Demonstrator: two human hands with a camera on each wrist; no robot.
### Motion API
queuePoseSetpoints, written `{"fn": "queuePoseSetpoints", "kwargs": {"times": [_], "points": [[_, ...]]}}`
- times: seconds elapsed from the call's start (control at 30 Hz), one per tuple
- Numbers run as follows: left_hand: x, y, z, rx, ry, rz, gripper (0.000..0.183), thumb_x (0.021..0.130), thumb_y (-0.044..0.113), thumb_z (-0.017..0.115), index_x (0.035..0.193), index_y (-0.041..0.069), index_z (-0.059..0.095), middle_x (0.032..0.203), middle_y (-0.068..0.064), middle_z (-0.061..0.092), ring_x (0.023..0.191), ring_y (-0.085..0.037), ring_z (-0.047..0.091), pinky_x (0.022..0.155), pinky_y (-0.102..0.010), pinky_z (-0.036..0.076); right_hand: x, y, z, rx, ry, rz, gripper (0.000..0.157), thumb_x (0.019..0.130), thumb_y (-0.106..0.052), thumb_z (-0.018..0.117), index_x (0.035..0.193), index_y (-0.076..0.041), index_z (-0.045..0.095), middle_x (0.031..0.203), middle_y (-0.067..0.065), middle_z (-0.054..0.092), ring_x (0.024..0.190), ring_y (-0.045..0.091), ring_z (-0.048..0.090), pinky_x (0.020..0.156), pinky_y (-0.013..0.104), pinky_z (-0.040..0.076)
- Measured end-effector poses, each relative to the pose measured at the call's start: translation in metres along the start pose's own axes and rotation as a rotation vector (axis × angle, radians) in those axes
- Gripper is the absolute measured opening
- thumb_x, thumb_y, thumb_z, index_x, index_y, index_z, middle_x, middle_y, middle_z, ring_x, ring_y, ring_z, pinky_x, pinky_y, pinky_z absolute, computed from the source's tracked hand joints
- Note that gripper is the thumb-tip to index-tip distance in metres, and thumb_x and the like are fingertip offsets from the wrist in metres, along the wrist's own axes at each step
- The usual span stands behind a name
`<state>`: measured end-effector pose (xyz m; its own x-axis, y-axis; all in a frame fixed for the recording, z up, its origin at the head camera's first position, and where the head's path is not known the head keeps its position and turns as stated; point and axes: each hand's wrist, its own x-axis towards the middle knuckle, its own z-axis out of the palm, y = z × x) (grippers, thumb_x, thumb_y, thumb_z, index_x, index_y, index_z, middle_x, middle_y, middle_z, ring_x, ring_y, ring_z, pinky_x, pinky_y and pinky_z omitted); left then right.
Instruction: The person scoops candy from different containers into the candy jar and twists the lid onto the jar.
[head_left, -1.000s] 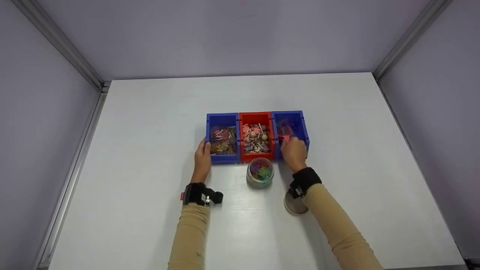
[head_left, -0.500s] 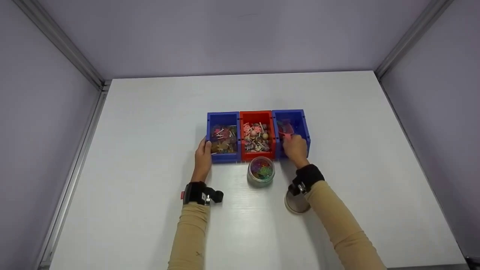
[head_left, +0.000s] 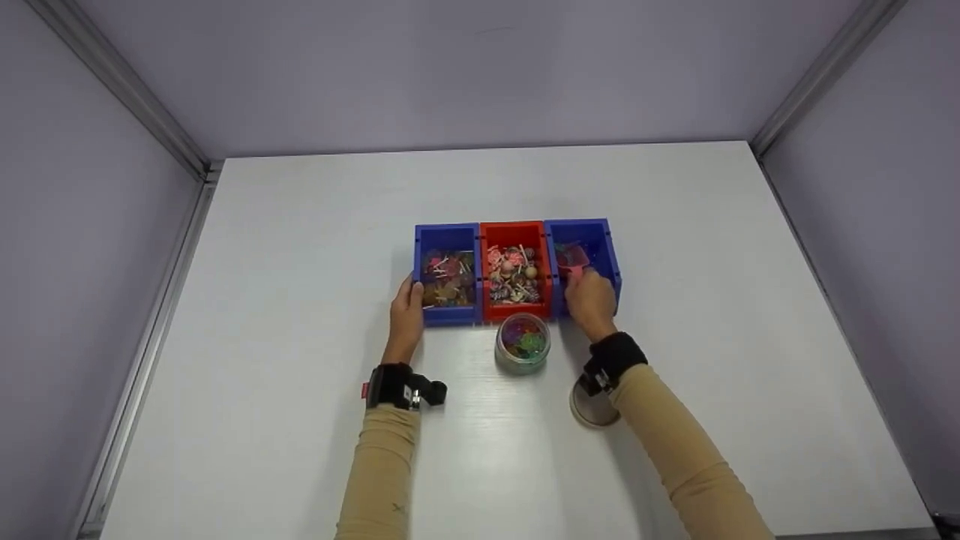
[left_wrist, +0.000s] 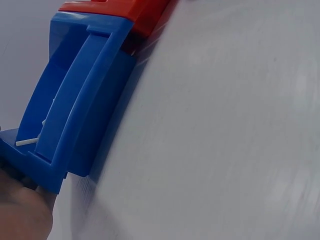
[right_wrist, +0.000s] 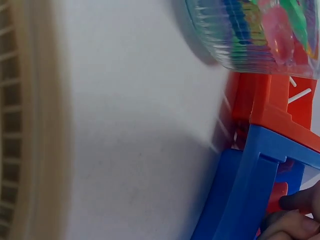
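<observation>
My right hand (head_left: 591,304) grips the handle of a small pink scoop (head_left: 572,257) inside the right blue bin (head_left: 611,259). Some colourful pieces lie by the scoop; their kind is unclear. My left hand (head_left: 406,319) holds the near left corner of the left blue bin (head_left: 450,318), its thumb at the rim and its fingers along the outer side, partly hidden. Tiny lollipops and other small pieces (head_left: 448,277) fill that bin's bottom. Between the two bins, a red bin (head_left: 516,311) contains more miniature lollipops (head_left: 512,274). A clear jar (head_left: 523,366) of colourful pieces stands uncovered before the red bin.
A round lid (head_left: 592,407) lies on the white table (head_left: 300,300) under my right wrist; its ribbed rim (right_wrist: 37,125) looms close in the right wrist view. The three bins stand joined side by side. Pale walls (head_left: 480,75) enclose the table's back and sides.
The right hand has shifted slightly with the scoop inside the right blue bin. The view has shifted a little. My left hand stays at its bin.
</observation>
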<state>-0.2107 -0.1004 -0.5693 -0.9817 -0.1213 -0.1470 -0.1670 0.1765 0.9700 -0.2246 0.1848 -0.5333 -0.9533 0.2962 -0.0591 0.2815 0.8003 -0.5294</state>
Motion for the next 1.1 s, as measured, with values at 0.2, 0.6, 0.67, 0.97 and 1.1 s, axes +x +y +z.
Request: {"fn": "queuePoseSetpoints", "kwargs": {"times": [0.2, 0.6, 0.67, 0.97, 1.1], "points": [[0.0, 0.0, 0.001, -0.001, 0.004, 0.018, 0.048, 0.105, 0.021, 0.036, 0.147, -0.003, 0.034, 0.152, -0.023, 0.038, 0.146, -0.035, 0.032, 0.123, -0.046, 0.027, -0.001, 0.006, 0.001, 0.033, 0.029, -0.028, 0.034, 0.097, -0.021, 0.051, 0.106, 0.009, 0.064, 0.099, 0.034, 0.068, 0.094, 0.047, 0.067, 0.078, 0.058, 0.053], [0.0, 0.001, 0.001, 0.0, 0.006, -0.012, 0.049, 0.106, 0.022, 0.035, 0.148, -0.001, 0.033, 0.154, -0.021, 0.036, 0.147, -0.034, 0.03, 0.124, -0.044, 0.025, -0.009, 0.022, -0.009, 0.098, 0.023, -0.032, 0.035, 0.099, -0.025, 0.051, 0.111, 0.006, 0.063, 0.096, 0.028, 0.068, 0.09, 0.042, 0.066, 0.077, 0.055, 0.051], [0.0, 0.002, 0.001, -0.005, 0.003, -0.014, 0.049, 0.106, 0.022, 0.035, 0.149, -0.001, 0.032, 0.154, -0.021, 0.036, 0.147, -0.033, 0.029, 0.124, -0.044, 0.025, -0.011, 0.026, -0.01, 0.112, 0.03, -0.042, 0.034, 0.098, -0.024, 0.052, 0.108, 0.006, 0.064, 0.09, 0.026, 0.067, 0.084, 0.04, 0.064, 0.074, 0.052, 0.05], [0.001, 0.001, 0.0, 0.003, 0.011, 0.014, 0.048, 0.106, 0.02, 0.035, 0.148, -0.003, 0.032, 0.153, -0.023, 0.037, 0.146, -0.035, 0.032, 0.123, -0.046, 0.027, -0.019, 0.04, -0.012, 0.157, 0.058, -0.128, 0.03, 0.097, -0.022, 0.055, 0.103, 0.006, 0.063, 0.078, 0.02, 0.062, 0.072, 0.032, 0.057, 0.061, 0.04, 0.041], [0.001, 0.001, 0.002, -0.008, 0.003, 0.009, 0.049, 0.106, 0.021, 0.035, 0.148, -0.003, 0.032, 0.153, -0.023, 0.036, 0.147, -0.035, 0.03, 0.123, -0.046, 0.026, -0.022, 0.045, -0.012, 0.175, 0.09, -0.159, 0.028, 0.096, -0.021, 0.056, 0.102, 0.006, 0.063, 0.076, 0.02, 0.061, 0.069, 0.032, 0.056, 0.06, 0.038, 0.039]]}}
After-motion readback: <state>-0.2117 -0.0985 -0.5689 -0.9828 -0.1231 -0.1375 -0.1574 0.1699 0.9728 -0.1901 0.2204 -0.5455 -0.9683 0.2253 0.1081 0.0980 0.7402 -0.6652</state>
